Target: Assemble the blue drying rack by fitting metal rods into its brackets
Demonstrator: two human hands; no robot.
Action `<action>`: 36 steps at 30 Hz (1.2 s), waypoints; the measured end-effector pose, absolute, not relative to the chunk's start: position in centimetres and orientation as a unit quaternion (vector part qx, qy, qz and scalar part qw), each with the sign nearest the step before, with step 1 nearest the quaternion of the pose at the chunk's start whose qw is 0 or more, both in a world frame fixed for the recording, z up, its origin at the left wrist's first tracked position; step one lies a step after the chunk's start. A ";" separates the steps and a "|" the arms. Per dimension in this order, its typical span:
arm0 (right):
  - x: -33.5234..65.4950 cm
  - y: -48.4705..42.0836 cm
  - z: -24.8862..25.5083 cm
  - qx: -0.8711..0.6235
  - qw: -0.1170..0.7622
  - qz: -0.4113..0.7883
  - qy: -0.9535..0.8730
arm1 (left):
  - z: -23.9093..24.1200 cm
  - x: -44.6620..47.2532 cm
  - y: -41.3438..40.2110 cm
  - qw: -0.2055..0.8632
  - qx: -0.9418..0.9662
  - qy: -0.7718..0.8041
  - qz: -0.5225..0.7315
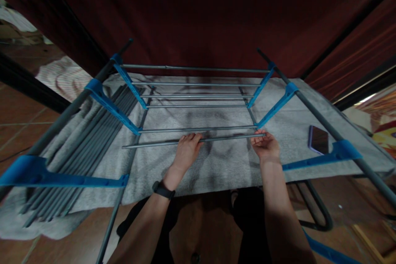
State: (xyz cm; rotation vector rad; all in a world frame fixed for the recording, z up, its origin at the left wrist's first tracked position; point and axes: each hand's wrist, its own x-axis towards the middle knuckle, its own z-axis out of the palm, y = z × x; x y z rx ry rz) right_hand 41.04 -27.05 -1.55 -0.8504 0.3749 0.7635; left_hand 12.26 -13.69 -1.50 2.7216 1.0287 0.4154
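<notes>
A loose grey metal rod (229, 137) lies crosswise between the two sides of a rack frame. My left hand (189, 146) is wrapped over its middle, with a dark band on the wrist. At the rod's right end, my right hand (265, 144) holds it between the fingers, palm turned up. Just beyond, a fitted crossbar (198, 129) joins a left blue bracket (114, 109) to a right blue bracket (275, 107). Several more crossbars span the far brackets. Nearer to me are another left blue bracket (64, 178) and a right one (321, 160), without crossbars.
A bundle of several grey rods (89, 152) lies on the left of the grey cloth (216, 169) covering the table. A phone (318, 139) rests on the right. Behind hangs a dark red curtain (192, 16). A black metal tube leg (321, 214) stands below right.
</notes>
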 end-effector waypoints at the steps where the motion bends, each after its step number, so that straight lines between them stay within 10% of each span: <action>1: 41.0 -27.0 -1.5 -0.400 0.824 0.360 0.177 | -1.5 12.3 -13.7 0.100 0.923 0.345 0.140; 36: 38.6 -25.9 -0.5 -0.380 0.827 0.396 0.120 | -1.6 12.1 -13.2 0.127 0.920 0.330 0.166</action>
